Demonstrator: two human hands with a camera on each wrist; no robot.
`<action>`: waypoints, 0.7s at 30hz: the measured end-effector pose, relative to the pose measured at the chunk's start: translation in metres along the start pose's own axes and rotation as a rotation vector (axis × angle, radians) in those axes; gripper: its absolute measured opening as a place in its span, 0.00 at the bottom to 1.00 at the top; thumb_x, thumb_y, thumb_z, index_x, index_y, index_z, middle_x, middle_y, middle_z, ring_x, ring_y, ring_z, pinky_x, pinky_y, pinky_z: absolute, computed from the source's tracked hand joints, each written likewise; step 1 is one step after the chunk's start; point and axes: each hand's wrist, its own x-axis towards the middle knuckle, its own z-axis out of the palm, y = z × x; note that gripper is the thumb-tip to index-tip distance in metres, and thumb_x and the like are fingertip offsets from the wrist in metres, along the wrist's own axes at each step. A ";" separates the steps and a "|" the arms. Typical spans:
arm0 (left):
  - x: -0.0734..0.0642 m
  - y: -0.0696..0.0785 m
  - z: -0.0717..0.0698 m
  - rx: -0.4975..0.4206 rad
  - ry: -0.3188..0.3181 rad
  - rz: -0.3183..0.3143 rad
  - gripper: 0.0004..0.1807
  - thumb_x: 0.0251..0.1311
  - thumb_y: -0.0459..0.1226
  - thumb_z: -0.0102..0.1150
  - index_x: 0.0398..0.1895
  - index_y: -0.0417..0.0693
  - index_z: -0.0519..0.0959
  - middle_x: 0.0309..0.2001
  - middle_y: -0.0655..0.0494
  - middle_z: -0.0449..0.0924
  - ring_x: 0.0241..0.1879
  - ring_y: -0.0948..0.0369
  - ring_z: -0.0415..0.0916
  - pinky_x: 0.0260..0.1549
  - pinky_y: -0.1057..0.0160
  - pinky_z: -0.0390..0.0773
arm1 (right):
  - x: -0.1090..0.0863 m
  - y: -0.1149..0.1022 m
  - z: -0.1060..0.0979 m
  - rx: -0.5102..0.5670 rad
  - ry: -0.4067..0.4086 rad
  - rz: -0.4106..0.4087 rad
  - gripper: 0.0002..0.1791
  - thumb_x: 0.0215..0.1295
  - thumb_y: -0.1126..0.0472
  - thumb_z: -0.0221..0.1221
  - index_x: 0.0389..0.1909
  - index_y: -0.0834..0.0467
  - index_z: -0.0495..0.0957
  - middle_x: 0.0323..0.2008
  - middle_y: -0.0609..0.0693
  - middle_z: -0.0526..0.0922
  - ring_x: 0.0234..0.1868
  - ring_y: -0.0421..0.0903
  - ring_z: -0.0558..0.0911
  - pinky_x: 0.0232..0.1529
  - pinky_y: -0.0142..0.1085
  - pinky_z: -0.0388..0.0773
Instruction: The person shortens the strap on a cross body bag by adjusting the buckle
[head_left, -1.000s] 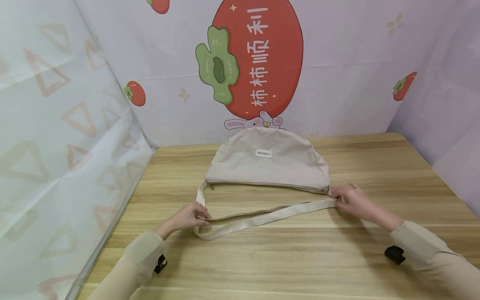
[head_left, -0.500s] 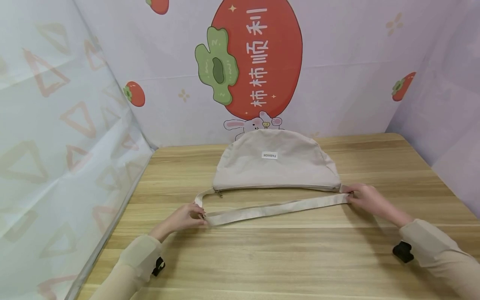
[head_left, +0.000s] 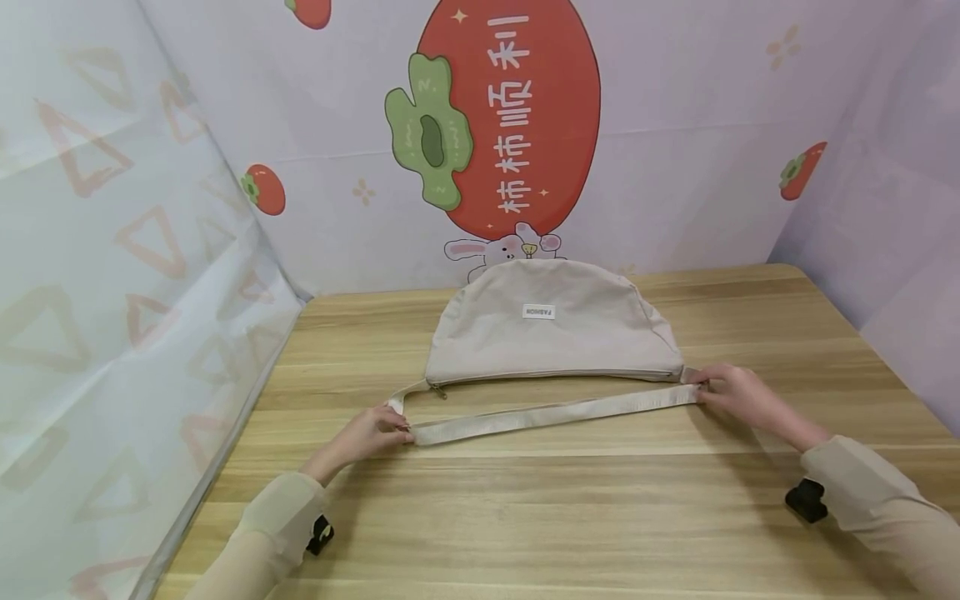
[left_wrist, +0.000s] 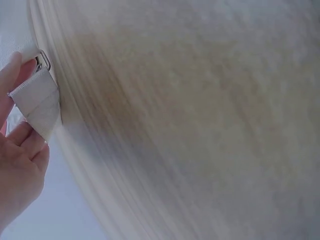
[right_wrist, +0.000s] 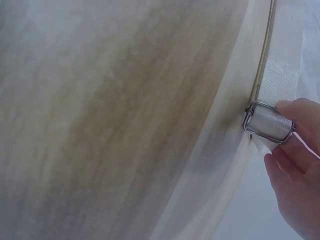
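Note:
A beige shoulder bag (head_left: 551, 333) lies on the wooden table, its rounded side toward the back wall and its zipper edge toward me. A white "FASHION" label (head_left: 538, 312) on it reads upside down. In front of the zipper, the flat cream strap (head_left: 555, 415) runs almost straight between my hands. My left hand (head_left: 371, 432) pinches its left end, where the left wrist view shows a folded strap end (left_wrist: 39, 97) beside a metal ring. My right hand (head_left: 738, 402) pinches the right end, at a metal slide buckle (right_wrist: 269, 122) seen in the right wrist view.
The wooden table (head_left: 525, 517) reaches back to a cloth wall (head_left: 675, 200) printed with persimmons and a rabbit. Another patterned cloth (head_left: 135, 333) hangs along the left side. A zipper pull (head_left: 439, 391) hangs at the bag's left corner.
The drooping strap has been drawn straight and flat. My right hand moved to the right, and the bag shifted slightly rightward with it. My left hand stayed nearly in place.

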 end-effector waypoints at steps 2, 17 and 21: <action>-0.001 -0.001 0.000 -0.003 0.008 -0.016 0.11 0.51 0.43 0.60 0.31 0.45 0.82 0.35 0.54 0.79 0.48 0.46 0.70 0.54 0.43 0.60 | 0.000 0.001 0.000 0.003 0.005 0.000 0.06 0.49 0.70 0.62 0.30 0.64 0.80 0.32 0.58 0.81 0.38 0.57 0.77 0.40 0.54 0.72; 0.000 -0.001 -0.002 -0.014 0.006 -0.054 0.08 0.51 0.39 0.60 0.29 0.44 0.82 0.44 0.39 0.76 0.48 0.44 0.70 0.50 0.43 0.64 | -0.007 0.000 -0.006 0.016 0.034 -0.020 0.07 0.48 0.67 0.64 0.30 0.61 0.81 0.30 0.52 0.82 0.37 0.47 0.78 0.38 0.51 0.73; 0.000 -0.002 -0.002 -0.013 0.003 -0.056 0.08 0.51 0.39 0.59 0.29 0.43 0.82 0.44 0.39 0.76 0.48 0.44 0.71 0.50 0.43 0.65 | -0.008 0.001 -0.006 0.025 0.031 -0.013 0.07 0.48 0.67 0.64 0.31 0.61 0.81 0.31 0.54 0.82 0.37 0.46 0.78 0.40 0.52 0.73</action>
